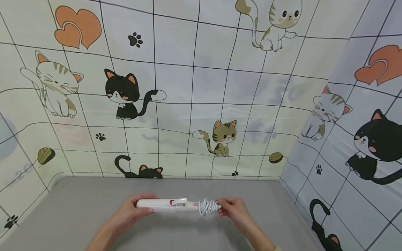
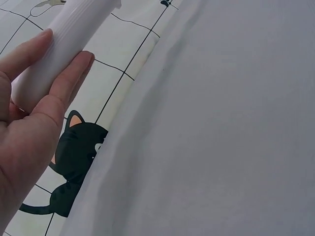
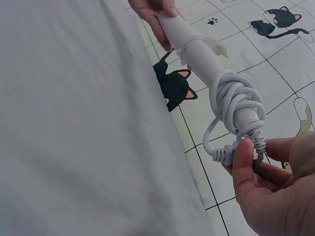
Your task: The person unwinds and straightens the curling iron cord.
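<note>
A white curling iron (image 1: 163, 205) with a lever and pink marks is held level above the grey tabletop. My left hand (image 1: 132, 213) grips its thick left end, thumb and fingers on either side of the smooth white barrel (image 2: 69, 44). White power cord (image 1: 207, 207) is wound in several loops around the thinner right end. There, my right hand (image 1: 233, 212) pinches the cord's plug between thumb and fingers, beside the ribbed cord outlet (image 3: 257, 135). A ribbed collar (image 3: 224, 154) pokes out past the right thumb; the fingers hide most of the plug.
A grey tabletop (image 1: 176, 237) spreads beneath both hands. Behind it and at both sides stand white cloth walls (image 1: 176, 83) printed with grid lines, cats, hearts and paw prints. The back wall meets the tabletop just beyond the hands.
</note>
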A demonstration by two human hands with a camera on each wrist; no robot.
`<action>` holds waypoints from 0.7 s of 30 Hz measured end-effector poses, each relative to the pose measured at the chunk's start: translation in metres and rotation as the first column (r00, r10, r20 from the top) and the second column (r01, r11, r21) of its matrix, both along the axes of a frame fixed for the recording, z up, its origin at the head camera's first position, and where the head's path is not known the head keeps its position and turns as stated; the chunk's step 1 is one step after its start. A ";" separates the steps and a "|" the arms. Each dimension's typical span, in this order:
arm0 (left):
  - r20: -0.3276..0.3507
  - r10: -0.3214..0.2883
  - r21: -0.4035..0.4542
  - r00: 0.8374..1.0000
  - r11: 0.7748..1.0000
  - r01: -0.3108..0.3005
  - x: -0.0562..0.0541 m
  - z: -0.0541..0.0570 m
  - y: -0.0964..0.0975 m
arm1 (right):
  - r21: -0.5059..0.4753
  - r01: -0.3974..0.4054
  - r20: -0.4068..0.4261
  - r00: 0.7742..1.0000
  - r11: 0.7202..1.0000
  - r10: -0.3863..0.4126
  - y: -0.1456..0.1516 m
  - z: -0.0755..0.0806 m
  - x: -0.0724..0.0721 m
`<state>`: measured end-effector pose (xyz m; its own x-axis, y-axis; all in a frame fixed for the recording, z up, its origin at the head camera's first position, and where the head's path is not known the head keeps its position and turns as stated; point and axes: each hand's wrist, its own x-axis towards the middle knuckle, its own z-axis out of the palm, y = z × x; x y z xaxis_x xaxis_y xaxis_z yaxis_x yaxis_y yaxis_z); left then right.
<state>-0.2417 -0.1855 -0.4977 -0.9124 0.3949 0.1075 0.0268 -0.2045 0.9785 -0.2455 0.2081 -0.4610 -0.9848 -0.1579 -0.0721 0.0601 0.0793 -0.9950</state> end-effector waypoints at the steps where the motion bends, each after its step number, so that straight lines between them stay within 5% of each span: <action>1: -0.001 -0.006 0.002 1.000 1.000 0.006 0.000 0.000 0.000 | 0.001 -0.001 0.002 1.000 1.000 0.001 0.000 0.000 0.000; 9: -0.008 -0.071 0.042 0.997 0.997 0.071 0.000 0.000 0.002 | 0.023 0.005 0.020 1.000 1.000 -0.006 0.000 0.002 0.004; 17: 0.046 -0.037 -0.009 0.998 0.999 0.037 0.001 0.001 0.005 | 0.060 0.008 -0.010 1.000 0.998 -0.008 0.002 -0.001 0.006; 21: 0.050 -0.065 -0.032 0.997 0.997 0.067 0.000 -0.001 0.006 | 0.133 0.030 -0.056 0.998 0.991 -0.022 0.002 -0.002 0.006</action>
<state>-0.2420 -0.1799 -0.4986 -0.8880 0.4572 0.0488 -0.0338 -0.1707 0.9847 -0.2398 0.2103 -0.4633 -0.9915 -0.1248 -0.0370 0.0099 0.2106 -0.9775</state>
